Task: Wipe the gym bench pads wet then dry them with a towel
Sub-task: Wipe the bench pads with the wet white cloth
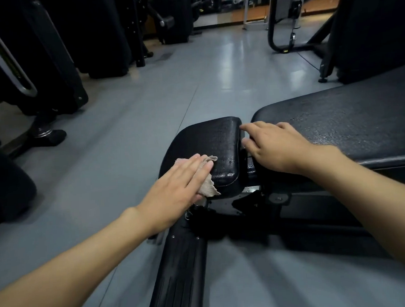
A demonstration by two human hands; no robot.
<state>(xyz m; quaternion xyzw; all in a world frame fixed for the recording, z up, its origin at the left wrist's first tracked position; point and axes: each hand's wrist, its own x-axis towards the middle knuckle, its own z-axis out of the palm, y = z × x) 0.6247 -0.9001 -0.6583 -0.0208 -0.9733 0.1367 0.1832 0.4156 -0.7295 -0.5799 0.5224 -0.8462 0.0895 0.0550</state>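
Fingers (197, 164) of our left hand (175, 186) lie straight and together, pressing a beige cloth (210, 187) flat on the near left edge of the small seat pad (210, 143). Our right hand (275, 146) rests relaxed, gripping nothing, on the end of the long back pad (352, 121), fingertips (247, 127) reaching the seat pad's edge.
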